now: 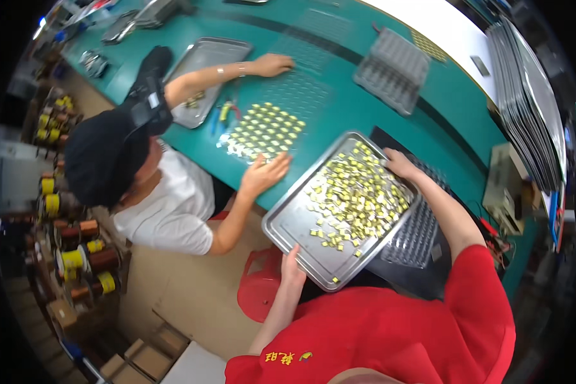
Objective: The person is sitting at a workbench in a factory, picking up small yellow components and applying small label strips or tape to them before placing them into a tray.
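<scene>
A metal tray (292, 219) is held by both my hands, tilted and partly over the table's near edge. My left hand (292, 267) grips its near left rim, fingers hidden beneath. At the far right corner my right hand (400, 164) is closed on the rim. Many small yellow-and-silver parts (358, 198) lie heaped toward the tray's right side, with a few loose ones near the bottom corner. A clear plastic blister sheet (411, 244) with rows of pockets sits to the right of the tray, partly covered by it, on a black mat (422, 280).
A co-worker (166, 198) at left has both hands by a clear blister sheet (308, 96) partly filled with yellow parts. Another metal tray (221, 51) lies beyond. A grey pocketed tray (393, 70), stacked trays (521, 105) and a red stool (256, 291) stand around.
</scene>
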The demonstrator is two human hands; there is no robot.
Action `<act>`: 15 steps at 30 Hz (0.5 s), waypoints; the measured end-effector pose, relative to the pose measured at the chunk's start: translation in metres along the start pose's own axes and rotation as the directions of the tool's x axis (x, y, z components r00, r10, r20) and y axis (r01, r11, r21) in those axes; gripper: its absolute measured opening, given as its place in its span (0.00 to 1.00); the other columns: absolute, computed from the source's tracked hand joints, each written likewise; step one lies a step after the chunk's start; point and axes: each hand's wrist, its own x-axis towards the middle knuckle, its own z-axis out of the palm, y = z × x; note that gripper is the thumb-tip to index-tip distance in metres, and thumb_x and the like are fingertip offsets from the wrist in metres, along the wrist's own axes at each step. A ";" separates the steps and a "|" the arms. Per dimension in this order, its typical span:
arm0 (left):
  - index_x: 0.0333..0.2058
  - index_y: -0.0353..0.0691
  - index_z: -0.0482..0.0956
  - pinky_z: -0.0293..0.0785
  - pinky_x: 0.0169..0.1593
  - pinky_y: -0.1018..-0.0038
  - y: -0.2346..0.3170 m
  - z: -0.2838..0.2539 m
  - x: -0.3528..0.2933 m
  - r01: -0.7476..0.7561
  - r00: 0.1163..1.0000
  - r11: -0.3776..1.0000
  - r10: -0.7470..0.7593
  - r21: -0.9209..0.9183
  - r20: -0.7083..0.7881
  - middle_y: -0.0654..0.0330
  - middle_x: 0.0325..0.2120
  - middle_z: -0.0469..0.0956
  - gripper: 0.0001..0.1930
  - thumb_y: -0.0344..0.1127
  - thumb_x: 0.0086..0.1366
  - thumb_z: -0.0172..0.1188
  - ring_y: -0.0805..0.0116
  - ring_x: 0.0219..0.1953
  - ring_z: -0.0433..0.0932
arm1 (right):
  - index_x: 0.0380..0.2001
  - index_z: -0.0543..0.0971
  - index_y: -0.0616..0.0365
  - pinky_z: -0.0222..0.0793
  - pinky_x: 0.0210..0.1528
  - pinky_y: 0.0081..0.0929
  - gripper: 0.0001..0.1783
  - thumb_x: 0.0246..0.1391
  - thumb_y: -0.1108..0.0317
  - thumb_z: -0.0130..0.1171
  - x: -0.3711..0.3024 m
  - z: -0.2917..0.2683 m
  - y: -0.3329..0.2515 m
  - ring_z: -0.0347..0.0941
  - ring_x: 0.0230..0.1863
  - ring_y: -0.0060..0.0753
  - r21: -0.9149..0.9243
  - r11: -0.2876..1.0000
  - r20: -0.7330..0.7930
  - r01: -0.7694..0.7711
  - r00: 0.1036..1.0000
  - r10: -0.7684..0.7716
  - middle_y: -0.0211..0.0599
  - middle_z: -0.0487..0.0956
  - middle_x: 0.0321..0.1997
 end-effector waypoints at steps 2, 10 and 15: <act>0.58 0.38 0.58 0.65 0.58 0.53 0.003 -0.006 0.002 0.008 1.000 1.000 -0.008 -0.004 -0.010 0.52 0.55 0.65 0.23 0.27 0.64 0.48 0.53 0.56 0.66 | 0.34 0.71 0.65 0.65 0.41 0.41 0.13 0.46 0.67 0.50 0.004 0.001 -0.016 0.72 0.40 0.54 -0.004 0.998 0.047 -0.062 0.997 0.063 0.56 0.75 0.34; 0.59 0.38 0.56 0.62 0.60 0.57 0.013 0.007 -0.009 -0.002 1.000 1.000 0.001 0.023 0.004 0.52 0.57 0.61 0.22 0.26 0.66 0.44 0.55 0.59 0.62 | 0.42 0.75 0.61 0.66 0.47 0.41 0.19 0.44 0.71 0.50 0.014 -0.013 -0.042 0.72 0.47 0.51 0.035 0.984 0.123 -0.174 0.978 0.169 0.53 0.77 0.44; 0.60 0.37 0.54 0.60 0.60 0.58 0.020 0.006 -0.014 -0.090 0.992 0.987 0.076 0.132 0.104 0.53 0.56 0.61 0.23 0.27 0.67 0.43 0.58 0.58 0.62 | 0.44 0.74 0.61 0.66 0.48 0.39 0.20 0.45 0.71 0.49 0.032 -0.015 -0.032 0.72 0.47 0.49 0.011 0.996 0.124 -0.091 0.988 0.089 0.52 0.77 0.44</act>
